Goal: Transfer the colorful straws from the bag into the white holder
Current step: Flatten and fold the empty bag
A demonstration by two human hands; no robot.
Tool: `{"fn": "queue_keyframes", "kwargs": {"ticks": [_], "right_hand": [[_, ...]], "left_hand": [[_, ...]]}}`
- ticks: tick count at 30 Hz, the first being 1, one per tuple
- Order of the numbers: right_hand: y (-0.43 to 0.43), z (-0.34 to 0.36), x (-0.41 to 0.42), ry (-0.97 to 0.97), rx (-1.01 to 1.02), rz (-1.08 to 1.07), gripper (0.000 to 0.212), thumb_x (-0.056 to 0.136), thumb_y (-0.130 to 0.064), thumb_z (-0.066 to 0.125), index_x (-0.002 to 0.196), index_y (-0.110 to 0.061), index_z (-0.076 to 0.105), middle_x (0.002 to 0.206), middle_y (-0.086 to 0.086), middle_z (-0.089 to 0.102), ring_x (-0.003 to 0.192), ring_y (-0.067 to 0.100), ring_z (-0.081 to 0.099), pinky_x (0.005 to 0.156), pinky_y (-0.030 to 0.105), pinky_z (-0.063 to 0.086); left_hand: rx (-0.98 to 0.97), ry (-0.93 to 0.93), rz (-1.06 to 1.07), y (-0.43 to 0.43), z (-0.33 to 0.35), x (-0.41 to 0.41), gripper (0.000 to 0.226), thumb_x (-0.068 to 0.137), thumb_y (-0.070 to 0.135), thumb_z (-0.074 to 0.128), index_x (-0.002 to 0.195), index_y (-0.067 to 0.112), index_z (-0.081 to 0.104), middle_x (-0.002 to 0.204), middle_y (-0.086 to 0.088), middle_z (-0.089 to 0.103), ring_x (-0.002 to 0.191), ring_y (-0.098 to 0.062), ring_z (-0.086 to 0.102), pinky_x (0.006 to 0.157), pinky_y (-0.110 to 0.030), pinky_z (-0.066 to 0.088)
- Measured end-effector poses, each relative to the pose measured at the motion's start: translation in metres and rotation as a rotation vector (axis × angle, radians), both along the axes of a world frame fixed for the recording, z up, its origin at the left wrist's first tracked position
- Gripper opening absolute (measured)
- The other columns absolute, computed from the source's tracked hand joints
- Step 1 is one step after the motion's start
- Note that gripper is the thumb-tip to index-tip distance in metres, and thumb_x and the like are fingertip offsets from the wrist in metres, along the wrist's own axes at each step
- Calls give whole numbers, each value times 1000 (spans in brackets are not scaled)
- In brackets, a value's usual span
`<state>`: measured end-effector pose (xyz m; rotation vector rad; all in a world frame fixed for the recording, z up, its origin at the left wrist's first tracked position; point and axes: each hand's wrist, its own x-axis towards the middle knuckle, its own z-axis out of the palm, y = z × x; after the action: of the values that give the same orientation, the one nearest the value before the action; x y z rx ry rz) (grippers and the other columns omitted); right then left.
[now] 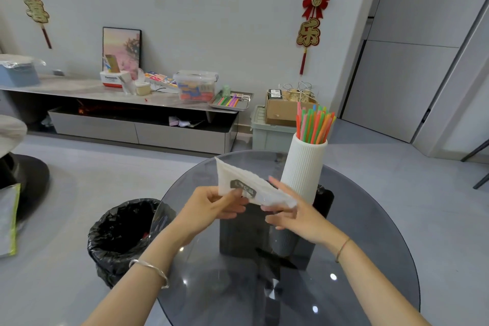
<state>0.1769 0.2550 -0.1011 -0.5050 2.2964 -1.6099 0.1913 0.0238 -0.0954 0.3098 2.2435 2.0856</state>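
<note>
Though label (243, 188) on bag (270, 194) illegible, "Panasonic" on box (113, 79).

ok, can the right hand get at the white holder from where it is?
Probably yes: the white holder stands just beyond the right hand, nothing between them. That hand shares the bag with the left hand, though, so it would need to let go first.

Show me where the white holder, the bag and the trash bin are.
white holder (304, 167), head view, on its ribbed side wall.
bag (246, 188), head view, on its dark printed label.
trash bin (113, 254), head view, on its black liner.
</note>
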Motion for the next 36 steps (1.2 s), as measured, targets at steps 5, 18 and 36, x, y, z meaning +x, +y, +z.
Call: {"fn": "queue_keyframes", "kwargs": {"ticks": [5, 18, 36], "right_hand": [[-16, 1, 2, -61, -115, -120, 36, 89, -39, 53, 120, -22, 60, 108, -2, 72, 93, 10, 70, 71, 23, 58], [-75, 9, -21, -113, -298, -338, 30, 79, -14, 73, 101, -18, 52, 100, -2, 69, 75, 2, 71, 58, 18, 55], [-179, -75, -86, 152, 79, -199, 20, 91, -21, 56, 108, -26, 46, 101, -11, 59, 79, 7, 59, 63, 14, 47]], "left_hand": [[-53, -61, -69, -6, 2, 5, 38, 77, 46, 68, 111, 32, 60, 97, 0, 76, 86, -20, 73, 69, -26, 58], [216, -238, 270, -35, 1, -14, 44, 84, 19, 66, 119, 9, 43, 109, -12, 68, 92, -24, 70, 72, -36, 59], [163, -622, 892, -244, -177, -63, 34, 90, -6, 50, 123, -12, 50, 129, -30, 53, 113, -40, 55, 98, -47, 44]]}}
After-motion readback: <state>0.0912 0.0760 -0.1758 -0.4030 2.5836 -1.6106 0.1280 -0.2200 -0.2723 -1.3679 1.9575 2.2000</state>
